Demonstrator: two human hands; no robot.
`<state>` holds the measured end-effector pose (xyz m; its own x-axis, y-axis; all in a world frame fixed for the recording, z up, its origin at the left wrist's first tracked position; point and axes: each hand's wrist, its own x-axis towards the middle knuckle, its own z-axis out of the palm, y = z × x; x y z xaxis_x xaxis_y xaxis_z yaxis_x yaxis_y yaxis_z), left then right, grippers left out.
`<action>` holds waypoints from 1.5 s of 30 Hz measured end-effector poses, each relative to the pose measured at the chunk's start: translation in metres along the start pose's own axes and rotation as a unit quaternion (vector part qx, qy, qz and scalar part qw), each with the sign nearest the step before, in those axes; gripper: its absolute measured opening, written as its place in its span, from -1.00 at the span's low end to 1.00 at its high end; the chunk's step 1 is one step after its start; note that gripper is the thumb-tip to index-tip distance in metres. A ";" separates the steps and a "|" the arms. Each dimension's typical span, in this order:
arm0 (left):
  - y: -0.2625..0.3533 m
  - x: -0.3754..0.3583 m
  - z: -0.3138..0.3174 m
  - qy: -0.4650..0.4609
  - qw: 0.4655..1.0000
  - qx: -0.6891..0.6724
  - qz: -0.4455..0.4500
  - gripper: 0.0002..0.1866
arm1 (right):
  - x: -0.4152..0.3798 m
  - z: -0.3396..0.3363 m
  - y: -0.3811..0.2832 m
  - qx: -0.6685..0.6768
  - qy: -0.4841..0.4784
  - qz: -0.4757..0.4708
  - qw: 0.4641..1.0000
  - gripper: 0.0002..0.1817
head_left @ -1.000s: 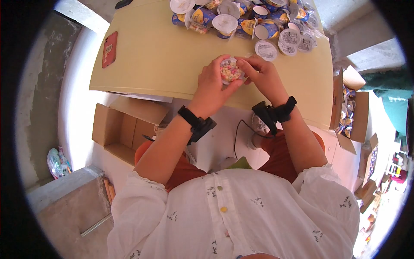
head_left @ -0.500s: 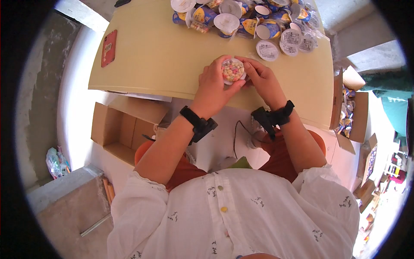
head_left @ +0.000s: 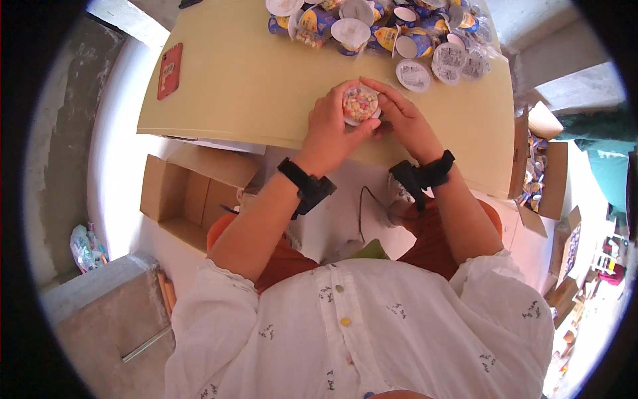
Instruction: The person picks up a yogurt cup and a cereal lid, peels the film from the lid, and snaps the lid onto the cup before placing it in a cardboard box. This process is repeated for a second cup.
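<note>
Between my hands, above the near edge of the table, is a small round cup [head_left: 360, 106] with a clear top and pink, yellow and white bits inside. My left hand [head_left: 330, 126] is closed around its left side, thumb along the near rim. On the right, my right hand [head_left: 405, 126] grips the rim with bent thumb and fingers; some of its fingertips are hidden behind the cup. Beyond them lies a heap of blue and yellow printed cups [head_left: 382, 38], several with white lids. One white-lidded cup [head_left: 413, 76] lies nearest to my hands.
A red phone [head_left: 169, 72] lies at the left of the yellow table [head_left: 246, 86]. Below on the left stands an open cardboard box [head_left: 189, 199]. At the right, another cardboard box [head_left: 555, 176] holds more printed cups. A dark cable [head_left: 362, 213] hangs below the table.
The right fingers have shifted slightly along the far rim of the cup. Both hands stay around it, and the camera view has moved a little.
</note>
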<state>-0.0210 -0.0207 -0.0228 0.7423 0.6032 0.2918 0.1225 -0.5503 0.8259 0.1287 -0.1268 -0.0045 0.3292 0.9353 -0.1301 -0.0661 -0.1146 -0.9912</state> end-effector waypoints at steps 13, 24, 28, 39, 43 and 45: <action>-0.002 0.000 0.000 -0.010 1.000 -0.001 -0.009 -0.21 | -0.006 -0.014 -0.001 -0.062 -0.099 -0.021 0.993 -0.40; 0.001 -0.004 -0.004 -0.015 0.999 0.008 -0.028 -0.16 | -0.009 -0.014 -0.001 -0.106 -0.089 -0.017 0.990 -0.41; 0.004 -0.003 -0.004 -0.038 0.997 0.032 -0.053 -0.17 | -0.009 -0.012 -0.003 -0.083 -0.095 -0.017 0.992 -0.41; -0.005 -0.007 -0.002 -0.004 1.000 0.002 -0.027 -0.14 | -0.010 -0.011 -0.009 -0.081 -0.090 0.002 0.993 -0.41; 0.000 -0.008 -0.007 -0.014 0.999 0.017 -0.045 -0.17 | -0.011 -0.009 -0.007 -0.072 -0.078 -0.002 0.994 -0.41; -0.003 -0.007 -0.005 -0.015 0.999 0.009 -0.052 -0.18 | -0.009 -0.009 -0.006 -0.092 -0.076 0.000 0.993 -0.41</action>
<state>-0.0300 -0.0201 -0.0249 0.7444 0.6400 0.1905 0.2113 -0.4964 0.8420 0.1348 -0.1380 0.0023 0.1830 0.9733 -0.1389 0.1118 -0.1610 -0.9806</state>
